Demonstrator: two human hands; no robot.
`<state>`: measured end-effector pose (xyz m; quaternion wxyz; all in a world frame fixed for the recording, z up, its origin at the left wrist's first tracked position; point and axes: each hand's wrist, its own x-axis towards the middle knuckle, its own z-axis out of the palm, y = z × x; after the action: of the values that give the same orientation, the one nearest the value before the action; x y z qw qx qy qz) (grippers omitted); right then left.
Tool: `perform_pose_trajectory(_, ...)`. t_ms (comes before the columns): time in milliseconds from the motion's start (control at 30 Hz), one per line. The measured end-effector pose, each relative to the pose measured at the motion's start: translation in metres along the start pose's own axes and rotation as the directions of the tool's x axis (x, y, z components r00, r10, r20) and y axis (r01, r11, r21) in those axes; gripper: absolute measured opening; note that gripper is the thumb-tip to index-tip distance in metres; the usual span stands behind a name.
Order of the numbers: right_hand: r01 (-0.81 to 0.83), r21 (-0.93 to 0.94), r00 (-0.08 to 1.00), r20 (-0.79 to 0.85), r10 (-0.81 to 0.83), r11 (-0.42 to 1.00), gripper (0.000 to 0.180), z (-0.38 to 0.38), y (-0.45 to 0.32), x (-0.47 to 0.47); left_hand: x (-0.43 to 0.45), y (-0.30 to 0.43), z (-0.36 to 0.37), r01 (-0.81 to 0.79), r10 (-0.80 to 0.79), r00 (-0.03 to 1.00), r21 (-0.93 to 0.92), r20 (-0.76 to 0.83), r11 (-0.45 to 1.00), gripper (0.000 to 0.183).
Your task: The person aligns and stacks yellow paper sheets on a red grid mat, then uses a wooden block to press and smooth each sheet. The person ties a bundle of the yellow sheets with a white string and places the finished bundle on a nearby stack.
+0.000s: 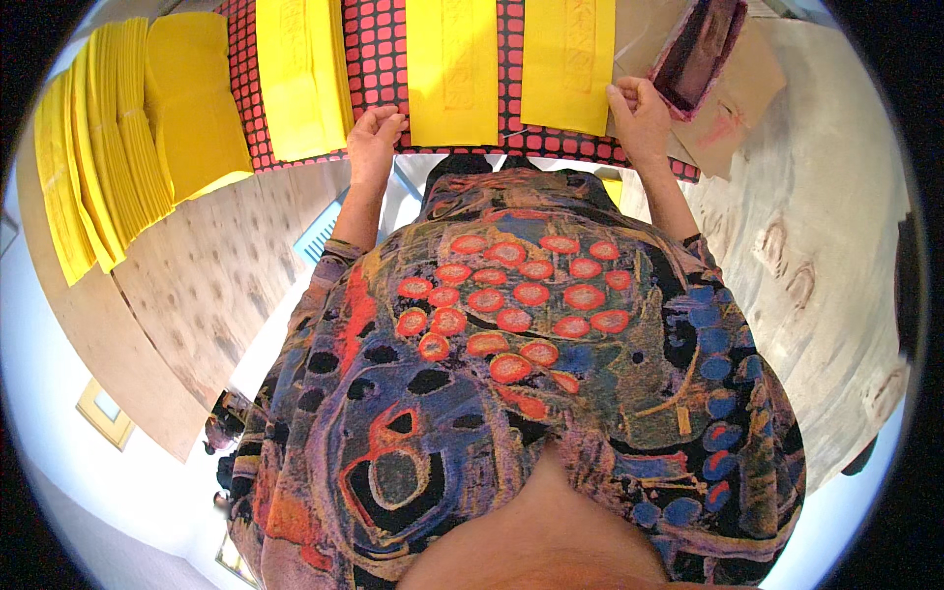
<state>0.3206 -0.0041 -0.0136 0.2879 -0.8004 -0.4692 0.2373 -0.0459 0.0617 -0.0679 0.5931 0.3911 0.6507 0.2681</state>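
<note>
Three stacks or strips of yellow paper lie on a red-and-black checked cloth (376, 66): a left one (295, 88), a middle one (453, 81) and a right one (568, 66), each with faint stamped marks. My left hand (377, 136) is between the left and middle ones, thumb and fingers close together; whether it holds anything is unclear. My right hand (640, 118) is at the right edge of the right one, its fingertips near or on the paper. Just beyond that hand lies an open box with red-stained edges (697, 59).
Several folded stacks of yellow paper (122, 133) lie at the far left on a wooden table (214, 243). Brown cardboard (752, 96) with a red smear lies under the box. A wooden surface (826, 184) extends at the right. A blue slatted object (321, 228) shows below the table edge.
</note>
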Motion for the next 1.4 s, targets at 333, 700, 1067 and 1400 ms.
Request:
perform_pose_trajectory(333, -0.043, -0.065, 0.999, -0.025, 0.042, 0.997, 0.031, 0.002, 0.006, -0.006, -0.006, -0.004, 0.001, -0.030, 0.028, 0.999, -0.044, -0.034, 0.999, 0.019)
perform_pose_trajectory(700, -0.211, 0.076, 0.976, 0.068, 0.207, 0.974, 0.037, 0.005, 0.014, 0.003, -0.013, -0.005, 0.011, -0.078, 0.078, 0.997, 0.022, -0.002, 0.997, 0.020)
perform_pose_trajectory(1067, -0.259, 0.209, 0.965, 0.101, 0.243, 0.943, 0.037, 0.022, 0.044, 0.013, -0.011, -0.003, 0.010, -0.035, 0.035, 0.999, -0.023, -0.008, 0.999, 0.015)
perform_pose_trajectory(1400, -0.051, -0.006, 0.999, -0.018, 0.051, 0.999, 0.033, 0.006, 0.000, 0.005, -0.004, -0.010, 0.006, -0.045, 0.045, 0.998, 0.027, -0.032, 0.999, 0.017)
